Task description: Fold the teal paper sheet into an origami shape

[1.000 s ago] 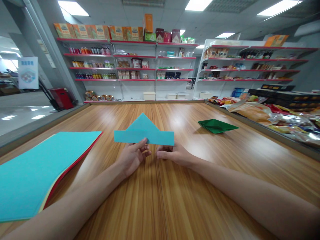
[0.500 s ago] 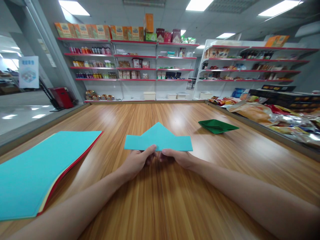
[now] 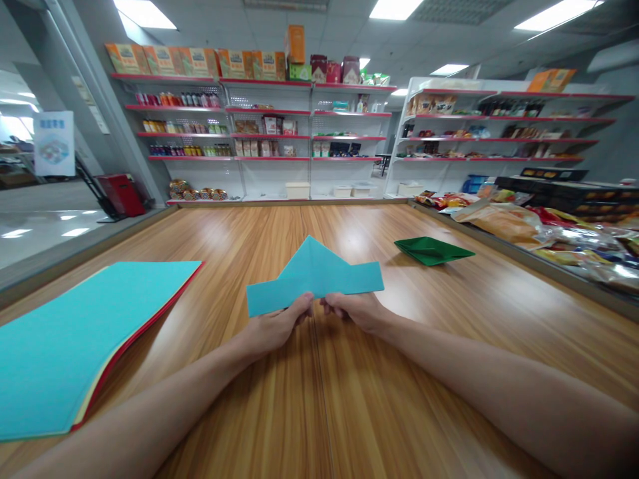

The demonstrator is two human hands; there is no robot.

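Observation:
A folded light-blue paper [image 3: 313, 269], shaped like a pointed hat with a straight band along its bottom, is held up over the wooden table [image 3: 239, 426]. My left hand [image 3: 280, 326] pinches its lower edge just left of the middle, thumb on the near face. Close beside it, my right hand [image 3: 355, 309] grips the same edge right of the middle. The fingers behind the paper are partly hidden. The band slants, its right end higher than its left. A folded dark green paper boat [image 3: 433, 251] rests on the table at the right.
At the left lies a stack of coloured sheets [image 3: 94, 332], light blue on top with yellow and red edges below. Packaged snacks [image 3: 539, 233] and black boxes [image 3: 564, 196] line the right side beyond the table's raised rim. Stocked shelves [image 3: 269, 136] stand behind.
The folded blue paper has tilted, its right end rising and its left end dropping. My fingers have curled more tightly at its lower edge. The view has shifted slightly.

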